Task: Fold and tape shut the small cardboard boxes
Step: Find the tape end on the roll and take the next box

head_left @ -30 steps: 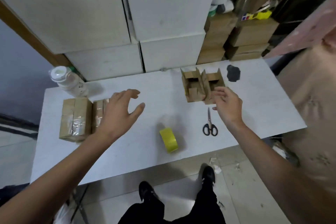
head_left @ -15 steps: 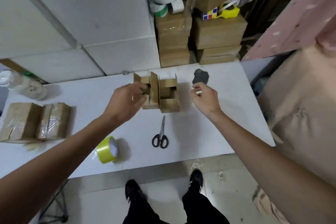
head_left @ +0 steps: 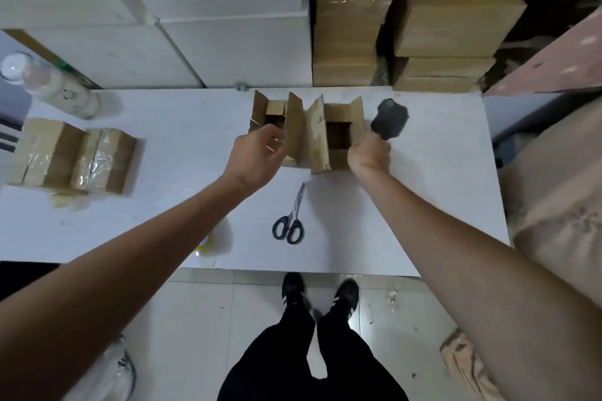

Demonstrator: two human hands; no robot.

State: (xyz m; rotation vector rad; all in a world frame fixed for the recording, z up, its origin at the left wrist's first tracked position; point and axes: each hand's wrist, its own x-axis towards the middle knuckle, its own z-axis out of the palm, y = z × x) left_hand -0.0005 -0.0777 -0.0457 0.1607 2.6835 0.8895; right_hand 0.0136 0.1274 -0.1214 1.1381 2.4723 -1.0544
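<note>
Two taped boxes [head_left: 71, 156] lie at the left end of the tabletop [head_left: 182, 127], already sealed. The yellow tape roll [head_left: 203, 246] sits near the front edge, mostly hidden by the left forearm. At centre, two open boxes stand touching, flaps up.

Left hand [head_left: 257, 158]: the grip is curled at the near flap of the left open box [head_left: 272, 115]; firm contact cannot be confirmed.

Scissors [head_left: 290, 221] lie just in front of the boxes.

Right hand [head_left: 369, 155]: the grip is closed on the right-side flap of the right open box [head_left: 338, 137].

Step in hand, by judgement: flap folding. Next, press the flaps flat, hold them shut, then fetch the tape roll and scissors.
</note>
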